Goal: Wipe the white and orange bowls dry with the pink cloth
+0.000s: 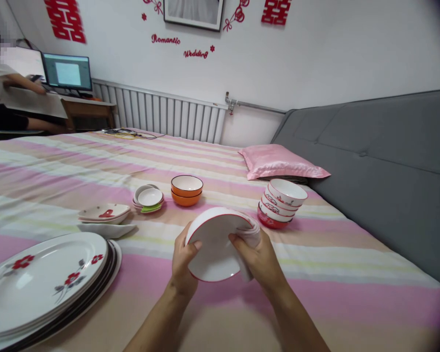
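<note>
Pinching the white bowl (214,252) at opposite sides, we angle both forearms inward over the striped bedsheet (352,266): left hand (183,255) gripping its rim, thumb inside; right hand (259,256) clamping a pale cloth (251,235) against the other edge. And look at that bowl, tipped so its glossy, plain interior faces us, thin red line circling the rim, held nearer us than the stacked orange bowls (187,199)!

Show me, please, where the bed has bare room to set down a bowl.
Bare sheet lies between the right hand and the gray headboard, nearer than the bowl stack. Another free patch lies between the orange bowls and that stack. It is crowded at left, with plates and small dishes close together.
</note>
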Available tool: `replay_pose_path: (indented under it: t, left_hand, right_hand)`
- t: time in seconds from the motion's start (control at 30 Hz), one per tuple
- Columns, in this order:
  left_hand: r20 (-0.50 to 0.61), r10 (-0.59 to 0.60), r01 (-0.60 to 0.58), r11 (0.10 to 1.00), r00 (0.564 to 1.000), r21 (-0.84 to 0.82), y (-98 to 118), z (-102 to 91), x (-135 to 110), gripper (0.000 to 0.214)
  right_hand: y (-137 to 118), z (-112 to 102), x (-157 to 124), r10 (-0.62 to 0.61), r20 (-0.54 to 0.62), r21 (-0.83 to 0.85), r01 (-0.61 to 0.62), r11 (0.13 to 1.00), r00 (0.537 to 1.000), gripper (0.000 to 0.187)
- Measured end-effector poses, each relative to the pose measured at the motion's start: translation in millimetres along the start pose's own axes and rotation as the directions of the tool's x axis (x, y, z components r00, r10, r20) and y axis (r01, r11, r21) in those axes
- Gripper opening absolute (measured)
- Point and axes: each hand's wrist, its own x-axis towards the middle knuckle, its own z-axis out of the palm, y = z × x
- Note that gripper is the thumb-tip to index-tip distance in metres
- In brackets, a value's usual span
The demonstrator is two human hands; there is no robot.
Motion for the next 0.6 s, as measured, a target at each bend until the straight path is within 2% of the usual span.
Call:
replay_pose_path:
  t: [0.2,0.33,0.5,0.6]
  left_hand:
    - [-0.109,-0.050,0.034,0.990,0.993,-0.140,-2,-0.1,3,0.045]
    - [-0.239,-0.063,0.013,0.979,0.969,-0.202,-3,-1.0,5,0.040]
    - [-0.339,-0.038,-0.028,0.982,0.940,-0.187,-1,2.8,7,0.039]
    - [-0.367,0.023,-0.070,0.991,0.930,-0.114,-1,3.4,8,0.040]
  right_hand:
    - [12,12,-1,0.014,0.002,0.117,-0.015,0.993,1.000,0.049]
    - [15,18,-4,0.038,0.035,0.143,-0.043,0.989,0.999,0.051]
    - [17,23,-6,0.042,0.071,0.127,-0.050,0.991,0.997,0.050]
    - [19,27,-7,0.023,0.095,0.095,-0.032,0.995,0.995,0.050]
